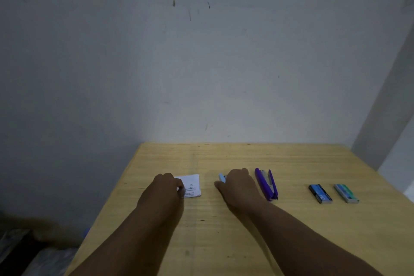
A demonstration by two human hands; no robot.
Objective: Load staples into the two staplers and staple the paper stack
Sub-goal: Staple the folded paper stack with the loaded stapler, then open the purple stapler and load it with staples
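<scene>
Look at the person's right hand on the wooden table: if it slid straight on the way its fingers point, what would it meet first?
The right hand points away and slightly left, covering the small light blue stapler. Beyond that, only bare wooden table up to the grey wall, as far as one view shows.

Beyond the purple stapler (266, 184) the tabletop (246, 154) lies bare; two staple boxes (320, 194) block its right side.

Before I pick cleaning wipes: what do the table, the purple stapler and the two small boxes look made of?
Table: pale wood or wood-look laminate, matte, with visible grain lines. Purple stapler: seemingly smooth plastic shell, slight sheen, lying open; a greyish strip inside may be metal. Blue box and green box: probably printed cardboard, though too small to confirm.
</scene>
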